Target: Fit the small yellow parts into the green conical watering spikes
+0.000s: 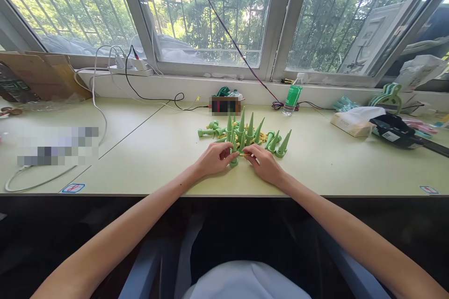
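My left hand (215, 158) is closed round a green plastic spike (234, 160), which stands point up with its wide base low on the table. Between the fingertips of my right hand (264, 163) is a small yellow piece (244, 154), close against the side of that spike; whether it sits in the spike I cannot tell. Just beyond my hands several more green spikes (242, 121) stand upright in a cluster. Others, such as a green spike (206, 132), lie on their sides. Small yellow pieces (262, 138) are scattered among them.
Along the back are a blurred box (225, 106), a water bottle (293, 96) and cables (180, 98). A tissue pack (356, 121) and a black device (394, 131) lie right. A white cable (104, 121) runs across the left of the table (157, 149).
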The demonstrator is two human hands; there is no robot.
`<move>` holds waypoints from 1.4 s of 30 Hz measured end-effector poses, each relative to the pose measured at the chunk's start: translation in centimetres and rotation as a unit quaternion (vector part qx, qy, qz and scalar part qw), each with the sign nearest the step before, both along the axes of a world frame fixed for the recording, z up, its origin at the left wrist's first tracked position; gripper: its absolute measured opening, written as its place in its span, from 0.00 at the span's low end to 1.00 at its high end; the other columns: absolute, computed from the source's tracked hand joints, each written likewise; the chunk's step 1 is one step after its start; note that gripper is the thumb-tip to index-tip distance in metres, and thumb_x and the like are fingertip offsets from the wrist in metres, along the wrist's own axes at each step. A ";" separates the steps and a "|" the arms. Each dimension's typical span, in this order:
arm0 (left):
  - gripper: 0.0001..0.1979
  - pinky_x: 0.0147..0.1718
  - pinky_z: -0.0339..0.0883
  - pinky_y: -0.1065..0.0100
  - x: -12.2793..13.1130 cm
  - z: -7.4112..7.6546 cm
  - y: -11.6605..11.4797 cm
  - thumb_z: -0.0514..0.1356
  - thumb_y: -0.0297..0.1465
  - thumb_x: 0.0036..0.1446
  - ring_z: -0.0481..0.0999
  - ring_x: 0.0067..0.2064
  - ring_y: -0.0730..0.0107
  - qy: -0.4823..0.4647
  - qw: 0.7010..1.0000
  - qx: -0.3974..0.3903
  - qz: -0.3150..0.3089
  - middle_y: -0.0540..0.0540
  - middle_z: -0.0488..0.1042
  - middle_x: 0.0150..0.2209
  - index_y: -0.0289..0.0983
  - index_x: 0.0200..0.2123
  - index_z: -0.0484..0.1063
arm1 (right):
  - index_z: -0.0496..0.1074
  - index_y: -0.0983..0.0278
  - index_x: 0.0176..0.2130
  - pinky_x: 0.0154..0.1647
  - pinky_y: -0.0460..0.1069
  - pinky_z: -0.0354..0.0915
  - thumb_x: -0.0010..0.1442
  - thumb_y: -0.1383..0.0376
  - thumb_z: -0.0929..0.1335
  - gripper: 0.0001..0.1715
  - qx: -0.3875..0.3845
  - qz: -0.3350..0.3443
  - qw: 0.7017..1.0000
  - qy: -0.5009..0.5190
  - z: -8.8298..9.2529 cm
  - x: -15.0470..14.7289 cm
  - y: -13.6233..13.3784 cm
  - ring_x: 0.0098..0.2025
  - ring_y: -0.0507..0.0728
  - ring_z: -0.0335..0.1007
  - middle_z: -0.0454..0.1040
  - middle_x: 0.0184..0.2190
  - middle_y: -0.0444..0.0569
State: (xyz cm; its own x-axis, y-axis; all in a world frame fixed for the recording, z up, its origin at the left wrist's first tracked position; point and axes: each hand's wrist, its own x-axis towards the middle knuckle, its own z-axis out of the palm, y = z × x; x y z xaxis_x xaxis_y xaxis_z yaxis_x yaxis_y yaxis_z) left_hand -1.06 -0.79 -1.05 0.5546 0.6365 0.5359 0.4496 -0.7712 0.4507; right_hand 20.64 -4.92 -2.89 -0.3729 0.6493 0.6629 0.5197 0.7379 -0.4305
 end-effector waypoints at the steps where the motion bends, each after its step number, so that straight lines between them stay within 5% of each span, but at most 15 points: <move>1: 0.14 0.24 0.57 0.72 0.0 0.0 0.0 0.59 0.38 0.61 0.61 0.22 0.77 0.003 1.000 -0.001 -0.005 0.54 0.65 0.20 0.36 0.28 0.66 | 0.69 0.61 0.46 0.44 0.52 0.69 0.70 0.66 0.61 0.09 0.001 -0.001 1.000 -0.001 0.0 0.0 0.0 0.41 0.57 0.72 0.73 0.41 0.51; 16: 0.14 0.24 0.55 0.71 0.0 0.4 -0.3 0.58 0.41 0.61 0.61 0.23 0.75 0.027 0.999 -0.026 -0.013 0.53 0.64 0.21 0.37 0.31 0.68 | 0.70 0.61 0.44 0.41 0.52 0.70 0.70 0.62 0.62 0.09 -0.003 -0.016 1.000 -0.006 0.1 0.0 -0.1 0.38 0.57 0.74 0.75 0.38 0.51; 30: 0.19 0.22 0.52 0.71 0.4 0.2 -0.1 0.60 0.42 0.60 0.57 0.23 0.77 -0.006 0.999 -0.040 -0.003 0.55 0.60 0.19 0.36 0.22 0.62 | 0.71 0.61 0.43 0.38 0.49 0.67 0.71 0.61 0.62 0.10 0.009 -0.002 0.999 -0.045 0.1 0.0 -0.4 0.35 0.55 0.71 0.74 0.36 0.49; 42: 0.13 0.23 0.59 0.72 0.4 0.2 -0.6 0.57 0.36 0.63 0.65 0.20 0.77 -0.023 0.995 -0.092 -0.042 0.53 0.71 0.19 0.36 0.28 0.69 | 0.71 0.61 0.42 0.38 0.49 0.66 0.71 0.62 0.61 0.10 0.014 -0.013 0.999 -0.047 0.0 0.0 -0.2 0.36 0.56 0.72 0.75 0.36 0.50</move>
